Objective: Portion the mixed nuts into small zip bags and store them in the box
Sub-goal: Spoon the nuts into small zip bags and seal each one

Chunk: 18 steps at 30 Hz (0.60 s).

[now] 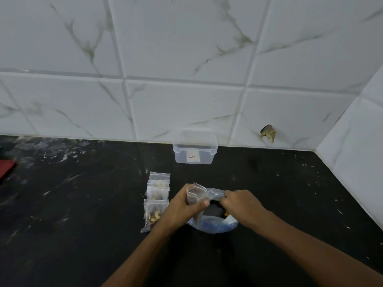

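Fingers [205, 203] of the left hand [182, 208] are curled round a small zip bag [195, 196], holding its mouth open; the right hand [240, 205] is dipped into the big nut bag [215, 225], looks like it's pinching nuts. So it's mid-portion, I'd say: next comes dropping them in and sealing. Three filled bags [157, 196] lie just left on the dark speckled tabletop [83, 214], all thin crinkly plastic. The clear box [194, 150] waits by the wall.

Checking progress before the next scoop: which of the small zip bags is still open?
The small zip bag gripped in the left hand beside the large bag; its mouth gapes. The three filled bags lie flat on the counter.
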Motion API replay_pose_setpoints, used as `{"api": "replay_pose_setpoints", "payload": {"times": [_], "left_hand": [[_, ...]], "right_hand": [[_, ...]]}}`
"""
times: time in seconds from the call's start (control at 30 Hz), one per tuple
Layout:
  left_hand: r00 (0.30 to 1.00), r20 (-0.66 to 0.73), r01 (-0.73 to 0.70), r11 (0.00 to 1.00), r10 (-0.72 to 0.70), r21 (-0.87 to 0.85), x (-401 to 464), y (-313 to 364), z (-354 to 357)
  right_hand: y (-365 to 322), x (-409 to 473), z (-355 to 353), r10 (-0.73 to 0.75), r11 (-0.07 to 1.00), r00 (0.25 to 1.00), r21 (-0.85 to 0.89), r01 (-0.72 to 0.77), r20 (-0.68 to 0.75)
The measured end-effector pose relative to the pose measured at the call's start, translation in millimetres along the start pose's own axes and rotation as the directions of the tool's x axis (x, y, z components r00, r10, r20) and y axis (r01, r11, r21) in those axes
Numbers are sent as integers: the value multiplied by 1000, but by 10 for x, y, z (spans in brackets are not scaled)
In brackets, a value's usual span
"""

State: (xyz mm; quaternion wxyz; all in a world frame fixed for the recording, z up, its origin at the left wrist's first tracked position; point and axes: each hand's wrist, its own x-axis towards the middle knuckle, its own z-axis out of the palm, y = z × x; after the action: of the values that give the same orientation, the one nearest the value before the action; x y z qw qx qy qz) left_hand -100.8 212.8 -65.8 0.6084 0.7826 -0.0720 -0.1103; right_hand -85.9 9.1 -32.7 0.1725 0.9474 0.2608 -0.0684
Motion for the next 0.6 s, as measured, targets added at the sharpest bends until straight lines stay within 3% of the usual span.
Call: {"api": "replay_pose_setpoints", "payload": {"times": [0.07, 0.2, 0.4, 0.5, 0.6], "left_hand": [[1000, 18, 25, 999, -25, 25, 5, -44, 15], [1000, -14, 28, 999, -27, 30, 11, -93, 61], [998, -1, 58, 998, -58, 14, -16, -93, 75], [997, -8, 71, 997, -71, 21, -31, -85, 71], [997, -6, 79, 997, -79, 22, -37, -75, 78]], "right_hand": [[-21, 87, 8, -19, 1000, 999, 3, 19, 43], [77, 238, -69, 75, 979, 990, 182, -96, 116], [256, 269, -13, 212, 823, 936, 465, -326, 281], [265, 225, 65, 268, 626, 884, 628, -462, 384], [151, 184, 154, 328, 289, 798, 751, -594, 506]]}}
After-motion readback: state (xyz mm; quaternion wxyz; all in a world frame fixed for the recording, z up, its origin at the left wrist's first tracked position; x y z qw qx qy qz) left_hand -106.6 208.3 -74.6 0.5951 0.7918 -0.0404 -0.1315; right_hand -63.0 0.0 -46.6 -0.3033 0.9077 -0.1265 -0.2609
